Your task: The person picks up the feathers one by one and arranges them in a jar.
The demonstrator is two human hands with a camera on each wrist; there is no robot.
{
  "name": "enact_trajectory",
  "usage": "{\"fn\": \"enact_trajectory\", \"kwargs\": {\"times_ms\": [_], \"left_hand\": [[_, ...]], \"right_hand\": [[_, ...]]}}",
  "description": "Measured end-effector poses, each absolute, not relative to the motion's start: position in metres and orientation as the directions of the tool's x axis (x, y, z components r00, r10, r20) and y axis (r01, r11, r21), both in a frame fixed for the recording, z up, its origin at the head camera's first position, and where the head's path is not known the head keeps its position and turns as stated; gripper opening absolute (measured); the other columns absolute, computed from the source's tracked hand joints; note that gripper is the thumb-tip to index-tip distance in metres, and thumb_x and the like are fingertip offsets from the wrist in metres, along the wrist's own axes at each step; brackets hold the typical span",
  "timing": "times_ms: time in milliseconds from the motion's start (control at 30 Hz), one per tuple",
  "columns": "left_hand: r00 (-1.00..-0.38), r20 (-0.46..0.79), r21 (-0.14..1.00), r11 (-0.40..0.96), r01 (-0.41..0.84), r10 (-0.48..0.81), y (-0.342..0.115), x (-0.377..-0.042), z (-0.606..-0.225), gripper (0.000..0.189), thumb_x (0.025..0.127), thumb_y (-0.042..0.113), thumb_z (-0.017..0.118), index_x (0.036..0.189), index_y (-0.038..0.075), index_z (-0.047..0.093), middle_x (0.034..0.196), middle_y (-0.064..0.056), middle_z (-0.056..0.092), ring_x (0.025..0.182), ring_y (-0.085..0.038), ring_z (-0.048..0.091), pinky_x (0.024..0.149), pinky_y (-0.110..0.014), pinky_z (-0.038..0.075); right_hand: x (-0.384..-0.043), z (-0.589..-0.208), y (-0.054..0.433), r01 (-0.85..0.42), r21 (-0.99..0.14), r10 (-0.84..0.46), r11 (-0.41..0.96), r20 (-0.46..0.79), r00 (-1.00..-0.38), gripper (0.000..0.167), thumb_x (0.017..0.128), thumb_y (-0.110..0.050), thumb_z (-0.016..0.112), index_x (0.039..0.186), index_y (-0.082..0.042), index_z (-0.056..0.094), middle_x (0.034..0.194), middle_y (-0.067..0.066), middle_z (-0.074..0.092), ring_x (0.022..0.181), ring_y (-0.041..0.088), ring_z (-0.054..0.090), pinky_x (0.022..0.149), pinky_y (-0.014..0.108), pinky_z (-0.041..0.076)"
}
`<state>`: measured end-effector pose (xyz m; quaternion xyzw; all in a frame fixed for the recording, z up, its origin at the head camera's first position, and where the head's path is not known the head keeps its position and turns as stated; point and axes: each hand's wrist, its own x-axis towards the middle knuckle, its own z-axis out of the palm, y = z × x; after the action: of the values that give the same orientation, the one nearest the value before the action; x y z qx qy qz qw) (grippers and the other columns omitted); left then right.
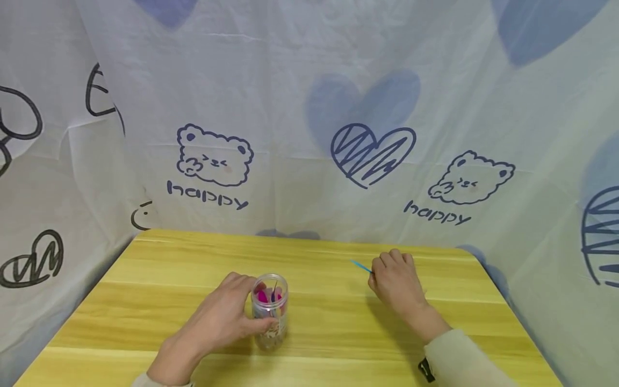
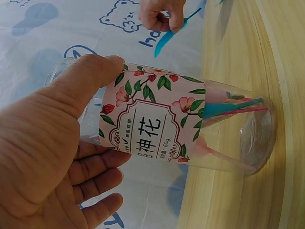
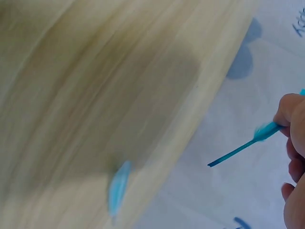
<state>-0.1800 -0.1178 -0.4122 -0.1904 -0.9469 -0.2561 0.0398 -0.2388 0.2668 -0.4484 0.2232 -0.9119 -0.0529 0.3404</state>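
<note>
A clear jar (image 2: 152, 117) with a pink floral label stands on the table, its round mouth uncovered. Pink, dark and blue feathers (image 2: 226, 109) lean inside it. My left hand (image 1: 217, 317) grips the jar around its upper part, thumb on one side and fingers on the other. To the right and farther back, my right hand (image 1: 396, 282) is raised over the table and pinches a blue feather (image 2: 167, 40). The bare quill sticks out beyond the fingertips in the right wrist view. A second, light blue feather (image 3: 119, 189) lies on the table near its edge.
The yellow wood-grain table (image 1: 159, 279) ends at a rounded far edge. White cloth (image 1: 290, 177) printed with hearts, bears and words hangs behind it and along the sides. A dark strap piece (image 1: 426, 370) hangs by the right sleeve.
</note>
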Motion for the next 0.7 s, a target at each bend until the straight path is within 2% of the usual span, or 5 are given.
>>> {"fn": "enact_trajectory", "kwargs": {"times_ms": [133,300,500,700], "left_hand": [[-0.923,0.175,0.469,0.795,0.385,0.343,-0.117,-0.18,-0.412,0.074,0.074,0.063,0.089,0.127,0.015,0.07,0.122,0.0,0.068,0.121,-0.018,0.059,0.102,-0.046,0.057],[-0.922,0.179,0.474,0.791,0.386,0.343,-0.118,-0.18,-0.411,0.074,0.074,0.062,0.089,0.128,0.014,0.07,0.122,0.0,0.068,0.122,-0.018,0.059,0.103,-0.046,0.056],[-0.925,0.166,0.476,0.794,0.378,0.341,-0.118,-0.18,-0.411,0.074,0.074,0.062,0.089,0.128,0.014,0.07,0.122,0.0,0.068,0.122,-0.018,0.059,0.103,-0.046,0.056],[-0.918,0.183,0.473,0.787,0.395,0.351,-0.118,-0.181,-0.411,0.073,0.075,0.06,0.089,0.127,0.014,0.07,0.12,0.002,0.068,0.12,-0.017,0.059,0.102,-0.044,0.056]], "right_hand": [[-0.237,-0.446,0.258,-0.407,0.298,-0.498,0.863,0.637,-0.589,0.024,0.088,-0.017,0.069,0.076,-0.008,0.05,0.074,0.005,0.047,0.075,0.029,0.044,0.069,0.041,0.034],[-0.236,-0.442,0.247,-0.434,0.309,-0.518,0.846,0.669,-0.534,0.021,0.091,-0.02,0.057,0.076,-0.007,0.049,0.073,0.006,0.044,0.073,0.029,0.041,0.067,0.041,0.032],[-0.232,-0.433,0.234,-0.447,0.316,-0.527,0.837,0.689,-0.499,0.02,0.089,-0.019,0.061,0.075,-0.008,0.051,0.073,0.004,0.043,0.072,0.027,0.04,0.067,0.039,0.032],[-0.226,-0.419,0.22,-0.479,0.283,-0.517,0.831,0.709,-0.479,0.021,0.095,-0.02,0.052,0.077,-0.009,0.054,0.073,0.003,0.044,0.074,0.026,0.041,0.069,0.039,0.033]]}}
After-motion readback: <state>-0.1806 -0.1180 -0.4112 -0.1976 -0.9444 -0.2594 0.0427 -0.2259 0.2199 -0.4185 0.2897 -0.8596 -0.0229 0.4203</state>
